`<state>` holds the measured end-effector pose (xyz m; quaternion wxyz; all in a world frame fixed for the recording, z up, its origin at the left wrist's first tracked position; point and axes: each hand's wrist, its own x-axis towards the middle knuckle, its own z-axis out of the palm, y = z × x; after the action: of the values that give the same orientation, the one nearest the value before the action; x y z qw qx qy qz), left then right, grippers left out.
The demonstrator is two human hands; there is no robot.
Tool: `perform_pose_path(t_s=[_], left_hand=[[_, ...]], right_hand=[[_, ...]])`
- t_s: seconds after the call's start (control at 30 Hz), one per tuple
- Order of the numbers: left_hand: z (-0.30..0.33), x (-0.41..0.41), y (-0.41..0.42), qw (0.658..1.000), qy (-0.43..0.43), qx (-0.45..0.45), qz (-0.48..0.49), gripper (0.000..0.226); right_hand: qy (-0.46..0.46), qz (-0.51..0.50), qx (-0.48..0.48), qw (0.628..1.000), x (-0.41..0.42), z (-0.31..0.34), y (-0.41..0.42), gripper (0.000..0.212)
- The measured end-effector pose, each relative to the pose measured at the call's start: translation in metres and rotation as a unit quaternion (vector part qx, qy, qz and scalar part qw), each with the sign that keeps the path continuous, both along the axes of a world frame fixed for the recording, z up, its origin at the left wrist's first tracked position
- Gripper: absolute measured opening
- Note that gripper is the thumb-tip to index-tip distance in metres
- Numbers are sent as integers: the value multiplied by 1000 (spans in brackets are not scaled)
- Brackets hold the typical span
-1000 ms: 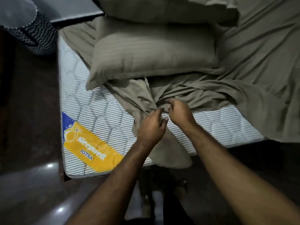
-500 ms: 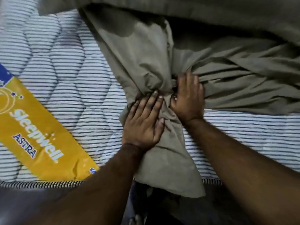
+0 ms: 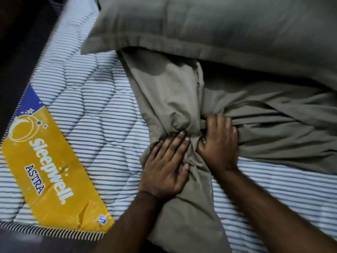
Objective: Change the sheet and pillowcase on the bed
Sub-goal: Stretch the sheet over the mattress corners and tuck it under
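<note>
Olive-grey bed sheet (image 3: 255, 128), gathered into a tight bunch at mid-frame on the striped quilted mattress (image 3: 87, 110), its loose tail running toward the near mattress edge and its main body spreading right and far under the matching pillow (image 3: 209, 24). Left hand (image 3: 164, 167) lies with straight fingers pressing the bunch from the near left; right hand (image 3: 218, 141), fingers curled, grips the folds just beside it. Judged: both hands are equally close, and the bulk to be drawn off lies to the right.

The mattress's yellow label (image 3: 52, 172) reads "sleepwell ASTRA", plus apparently an "S".
</note>
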<state>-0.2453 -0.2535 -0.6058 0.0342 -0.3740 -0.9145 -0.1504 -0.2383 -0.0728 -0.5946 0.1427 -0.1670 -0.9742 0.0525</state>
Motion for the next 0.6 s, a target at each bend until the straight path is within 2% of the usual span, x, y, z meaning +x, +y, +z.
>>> perform_pose_path(t_s=[0.1,0.27,0.33,0.43,0.53,0.6], left_hand=[[2,-7,3,999,41,26,1,52],[3,-23,15,987,131,81,56,25],[1,-30,19,976,164,116,89,26],[2,-38,22,960,170,192,113,35],[11,-28,7,933,102,319,132,46],[20,-15,-6,937,67,300,166,54]], right_hand=[[28,8,13,999,-8,1,3,35],[81,70,-10,994,-6,-1,3,26],[114,93,-11,989,-2,2,2,27],[176,110,0,978,1,10,0,30],[241,140,8,960,20,15,-11,30],[239,194,6,951,42,18,-18,31]])
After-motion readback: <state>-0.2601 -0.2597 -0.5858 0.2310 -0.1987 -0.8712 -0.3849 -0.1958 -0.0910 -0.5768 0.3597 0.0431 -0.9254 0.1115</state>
